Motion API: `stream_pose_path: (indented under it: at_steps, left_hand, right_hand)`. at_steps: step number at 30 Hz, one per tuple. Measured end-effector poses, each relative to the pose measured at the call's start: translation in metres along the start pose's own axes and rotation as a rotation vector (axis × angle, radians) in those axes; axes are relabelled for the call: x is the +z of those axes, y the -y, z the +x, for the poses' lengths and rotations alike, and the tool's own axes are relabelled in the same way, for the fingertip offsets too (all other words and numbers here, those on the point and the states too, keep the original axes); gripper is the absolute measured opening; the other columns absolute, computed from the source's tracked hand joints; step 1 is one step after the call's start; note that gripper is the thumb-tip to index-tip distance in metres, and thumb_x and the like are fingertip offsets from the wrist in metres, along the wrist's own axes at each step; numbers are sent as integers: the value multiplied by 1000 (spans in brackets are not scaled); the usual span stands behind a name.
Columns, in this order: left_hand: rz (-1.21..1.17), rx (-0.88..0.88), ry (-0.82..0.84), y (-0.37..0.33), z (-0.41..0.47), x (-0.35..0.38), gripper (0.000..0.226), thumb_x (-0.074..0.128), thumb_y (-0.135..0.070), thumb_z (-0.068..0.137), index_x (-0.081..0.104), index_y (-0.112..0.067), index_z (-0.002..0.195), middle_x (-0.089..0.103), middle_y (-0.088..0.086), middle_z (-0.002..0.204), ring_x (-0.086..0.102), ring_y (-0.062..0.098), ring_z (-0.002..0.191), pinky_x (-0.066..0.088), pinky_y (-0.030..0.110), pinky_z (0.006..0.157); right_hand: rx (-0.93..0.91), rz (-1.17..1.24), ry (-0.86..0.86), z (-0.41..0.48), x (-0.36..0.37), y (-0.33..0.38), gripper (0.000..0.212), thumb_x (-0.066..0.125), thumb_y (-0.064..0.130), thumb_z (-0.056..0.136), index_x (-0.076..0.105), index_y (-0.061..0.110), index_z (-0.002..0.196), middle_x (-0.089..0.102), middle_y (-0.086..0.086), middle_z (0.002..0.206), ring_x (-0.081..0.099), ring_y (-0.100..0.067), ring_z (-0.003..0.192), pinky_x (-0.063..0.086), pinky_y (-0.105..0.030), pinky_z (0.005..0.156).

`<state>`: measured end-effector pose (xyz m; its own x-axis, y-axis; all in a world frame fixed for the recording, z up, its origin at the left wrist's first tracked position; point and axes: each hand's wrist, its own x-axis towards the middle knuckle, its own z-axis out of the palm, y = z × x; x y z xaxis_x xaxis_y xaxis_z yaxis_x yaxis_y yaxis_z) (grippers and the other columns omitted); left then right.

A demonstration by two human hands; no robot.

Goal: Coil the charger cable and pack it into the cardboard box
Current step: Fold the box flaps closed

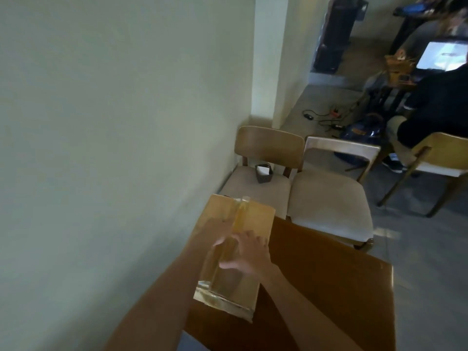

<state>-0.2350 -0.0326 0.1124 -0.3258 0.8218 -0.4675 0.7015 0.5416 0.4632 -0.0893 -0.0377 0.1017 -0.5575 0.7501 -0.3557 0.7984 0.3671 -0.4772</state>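
Note:
The cardboard box (255,219) lies closed on the brown table (329,287), close to the wall, with clear tape running along its top seam. My right hand (247,254) rests flat on the lid near the middle, fingers spread, holding nothing. My left hand (215,230) is blurred and lies on the left part of the lid beside the tape. It seems flat too. The charger cable is not in sight.
A pale wall (114,148) runs along the left. Beyond the table stand two cushioned chairs (329,196), the left one carrying a small dark holder (264,173). A seated person (435,110) and floor cables (329,117) are at the far right.

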Motion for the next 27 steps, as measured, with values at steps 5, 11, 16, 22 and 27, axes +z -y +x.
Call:
stream_pose_path:
  at_steps: [5,11,16,22,27]
  left_hand:
    - [308,28,61,17,-2,3,49,58,-15,103,48,-15,151,45,10,155,54,34,135,49,36,104]
    - [660,90,103,24,-9,-3,86,77,-20,93,25,-24,162,16,15,169,31,43,150,42,55,115]
    - [769,110,157,39,8,-6,102,79,-45,89,12,-37,165,-2,9,174,4,42,160,13,76,119]
    - [787,102,124,39,25,6,111,86,-45,80,11,-38,161,8,7,168,9,41,157,25,71,118]
    - [813,130,150,36,24,3,110,86,-43,81,12,-33,162,11,9,168,12,44,156,29,68,118]
  right_hand:
    - [163,-249,76,11,16,-1,128,84,70,59,12,35,159,2,-9,170,0,-42,155,9,-66,121]
    - [169,-268,162,30,2,-4,141,91,64,52,5,35,161,-7,-9,169,-5,-47,153,16,-72,116]
    - [144,-294,205,41,-8,-6,139,96,52,56,7,37,161,-4,-4,170,-3,-45,153,28,-70,115]
    - [124,-328,194,42,-11,-9,127,93,40,68,6,38,161,-4,-1,170,-4,-46,153,29,-63,117]
    - [115,-265,161,43,-10,-10,121,93,45,66,15,37,158,9,0,166,5,-43,153,27,-63,116]
